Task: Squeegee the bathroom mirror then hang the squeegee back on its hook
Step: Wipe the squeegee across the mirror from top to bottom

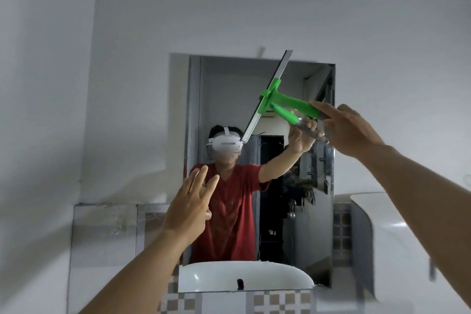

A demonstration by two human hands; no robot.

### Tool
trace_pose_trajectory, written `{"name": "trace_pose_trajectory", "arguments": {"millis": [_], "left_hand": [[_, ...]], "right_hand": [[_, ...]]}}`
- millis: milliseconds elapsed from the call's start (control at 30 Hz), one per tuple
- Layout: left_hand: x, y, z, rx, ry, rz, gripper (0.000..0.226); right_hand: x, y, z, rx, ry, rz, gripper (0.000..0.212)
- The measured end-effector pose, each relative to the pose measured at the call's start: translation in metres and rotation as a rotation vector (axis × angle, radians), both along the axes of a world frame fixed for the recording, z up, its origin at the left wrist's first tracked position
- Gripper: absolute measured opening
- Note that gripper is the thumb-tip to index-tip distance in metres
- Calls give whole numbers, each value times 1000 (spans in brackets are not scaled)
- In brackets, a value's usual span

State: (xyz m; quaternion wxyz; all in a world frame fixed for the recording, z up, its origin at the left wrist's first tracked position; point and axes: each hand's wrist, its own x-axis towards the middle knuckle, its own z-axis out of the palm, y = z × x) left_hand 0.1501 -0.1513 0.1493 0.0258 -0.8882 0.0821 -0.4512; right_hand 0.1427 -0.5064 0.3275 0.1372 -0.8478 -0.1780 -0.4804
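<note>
A rectangular mirror [224, 79] hangs on the white wall straight ahead. My right hand [346, 127] grips the green handle of the squeegee [293, 104] in front of the mirror's upper right part. Its long silver blade [276, 79] runs diagonally, tilted, from above the mirror's top edge down toward the centre, against the glass. My left hand [191, 209] is raised before the mirror's lower left area, fingers spread, holding nothing. No hook is visible.
The mirror reflects a person in a red shirt, a white basin and a dark doorway. A white sink or cabinet edge [377, 211] stands at the right. Checkered tiles [280, 301] run below the mirror, with a shiny panel [102, 232] at the lower left.
</note>
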Motion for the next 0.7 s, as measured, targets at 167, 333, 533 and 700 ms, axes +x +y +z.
{"name": "trace_pose_trajectory", "arguments": {"millis": [167, 333, 533, 700], "left_hand": [[-1, 0, 1, 0, 1, -6, 95], [-1, 1, 2, 2, -11, -29, 100], [4, 5, -2, 82, -33, 3, 111], [6, 8, -23, 128, 16, 62, 90]], "right_hand": [[-6, -4, -18, 171, 62, 0, 67], [-17, 8, -58, 427, 133, 44, 62], [-24, 45, -116, 521, 203, 80, 68], [-19, 68, -135, 550, 263, 120, 90]]}}
